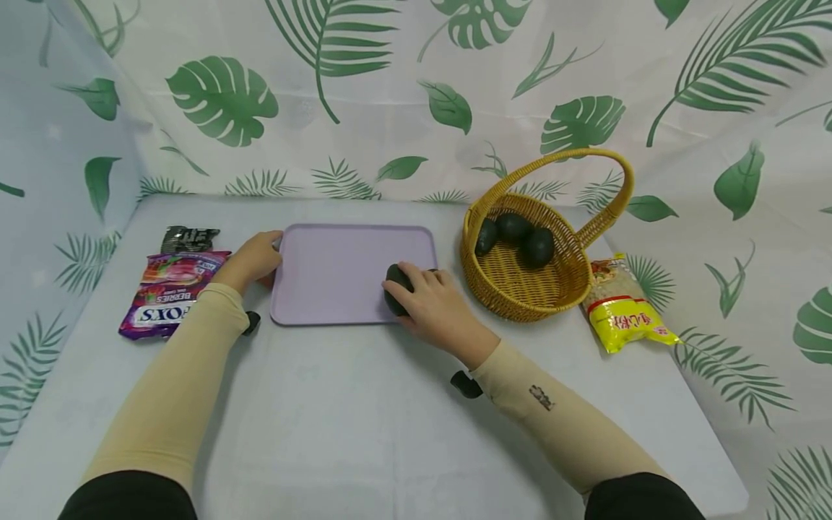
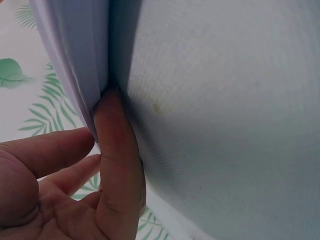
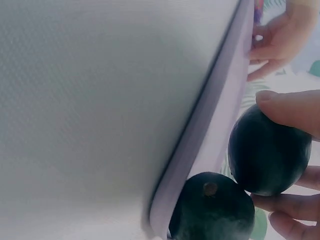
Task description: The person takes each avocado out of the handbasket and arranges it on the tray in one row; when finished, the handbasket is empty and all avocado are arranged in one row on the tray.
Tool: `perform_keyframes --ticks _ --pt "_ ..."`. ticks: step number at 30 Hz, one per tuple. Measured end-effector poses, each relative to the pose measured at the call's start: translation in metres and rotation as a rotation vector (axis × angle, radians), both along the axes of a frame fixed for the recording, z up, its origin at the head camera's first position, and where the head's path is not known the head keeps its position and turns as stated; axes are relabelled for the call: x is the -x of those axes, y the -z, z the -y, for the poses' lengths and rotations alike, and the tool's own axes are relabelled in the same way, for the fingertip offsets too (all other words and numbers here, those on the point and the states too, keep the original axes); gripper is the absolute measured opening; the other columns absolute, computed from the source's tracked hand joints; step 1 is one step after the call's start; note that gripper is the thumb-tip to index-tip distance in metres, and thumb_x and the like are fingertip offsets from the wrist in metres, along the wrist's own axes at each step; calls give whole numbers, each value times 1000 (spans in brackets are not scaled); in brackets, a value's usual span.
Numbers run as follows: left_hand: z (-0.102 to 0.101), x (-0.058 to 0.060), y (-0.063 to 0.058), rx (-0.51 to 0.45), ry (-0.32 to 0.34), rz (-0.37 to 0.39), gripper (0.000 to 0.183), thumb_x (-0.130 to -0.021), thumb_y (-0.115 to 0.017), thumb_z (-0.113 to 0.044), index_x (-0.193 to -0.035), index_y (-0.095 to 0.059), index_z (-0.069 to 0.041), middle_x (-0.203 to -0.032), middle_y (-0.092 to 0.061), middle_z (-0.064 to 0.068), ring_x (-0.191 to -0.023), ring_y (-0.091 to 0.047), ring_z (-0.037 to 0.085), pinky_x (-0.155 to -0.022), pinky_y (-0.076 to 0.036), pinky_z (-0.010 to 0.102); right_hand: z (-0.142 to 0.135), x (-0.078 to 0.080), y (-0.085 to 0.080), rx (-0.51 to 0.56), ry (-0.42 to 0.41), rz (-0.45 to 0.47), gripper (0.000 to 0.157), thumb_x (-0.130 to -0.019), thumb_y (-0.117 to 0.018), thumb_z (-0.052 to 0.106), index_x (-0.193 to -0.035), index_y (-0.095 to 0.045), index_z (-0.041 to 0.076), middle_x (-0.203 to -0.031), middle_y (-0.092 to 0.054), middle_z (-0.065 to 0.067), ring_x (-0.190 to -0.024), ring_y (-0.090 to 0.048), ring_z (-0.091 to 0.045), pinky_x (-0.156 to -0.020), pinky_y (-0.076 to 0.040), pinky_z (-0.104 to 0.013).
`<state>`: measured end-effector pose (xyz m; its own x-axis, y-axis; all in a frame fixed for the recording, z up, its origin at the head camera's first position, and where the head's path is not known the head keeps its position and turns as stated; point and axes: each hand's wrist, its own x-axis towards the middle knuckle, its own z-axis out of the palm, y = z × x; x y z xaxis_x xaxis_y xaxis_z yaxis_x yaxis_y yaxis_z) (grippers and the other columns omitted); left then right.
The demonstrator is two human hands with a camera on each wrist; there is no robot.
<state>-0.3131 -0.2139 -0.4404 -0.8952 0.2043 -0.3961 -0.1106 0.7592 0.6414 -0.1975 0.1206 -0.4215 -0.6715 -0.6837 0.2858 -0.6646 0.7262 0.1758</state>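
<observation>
My right hand [image 1: 432, 307] grips a dark green avocado [image 3: 270, 150] over the right part of a lilac tray [image 1: 351, 271]. Just beside it, in the right wrist view, a second avocado [image 3: 212, 207] lies in the tray's corner; the head view has it mostly hidden by the hand. At the tray's left edge, my left hand [image 1: 253, 260] holds the rim, with one finger [image 2: 117, 150] tucked under it and the thumb at its outer side in the left wrist view. Three more avocados [image 1: 538, 247] lie in a woven basket [image 1: 520, 307] to the right.
A purple candy bag [image 1: 162, 296] and a small black packet [image 1: 188, 239] lie left of the tray, close to the left forearm. Against the basket's right side is a yellow food bag [image 1: 627, 307]. The basket's tall handle [image 1: 572, 153] arches upward. Leaf-printed cloth hangs behind the white table [image 1: 338, 419].
</observation>
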Motion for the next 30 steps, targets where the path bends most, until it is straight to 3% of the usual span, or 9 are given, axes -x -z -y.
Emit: perform_keyframes --ticks 7,12,23,30 --pt "-2 -3 1 -8 -13 6 70 -92 -38 -1 -157 -12 1 -148 -35 32 -135 -36 45 -116 -24 60 4 -1 7 -33 14 3 59 -80 -82 34 -132 -59 17 -134 -54 -21 -103 -63 -39 -87 -50 -51" --pt "-1 -4 -1 -28 -7 15 71 -92 -37 1 -157 -9 1 -144 -39 33 -123 -48 42 -109 -38 56 7 -2 8 -53 22 7 60 -80 -82 35 -132 -59 16 -133 -54 -21 -101 -64 -38 -87 -49 -50" --pt "-1 -2 -3 5 0 4 71 -92 -38 0 -157 -10 2 -147 -36 34 -131 -39 44 -115 -27 58 9 -2 12 -64 26 -16 59 -79 -82 37 -129 -60 15 -130 -57 -20 -100 -65 -37 -87 -49 -50" --pt "-3 -3 -6 20 7 -19 69 -91 -37 0 -156 -13 4 -148 -34 34 -138 -32 47 -117 -21 60 10 0 13 -63 75 -11 59 -81 -80 39 -131 -60 14 -130 -58 -19 -107 -62 -35 -89 -48 -49"
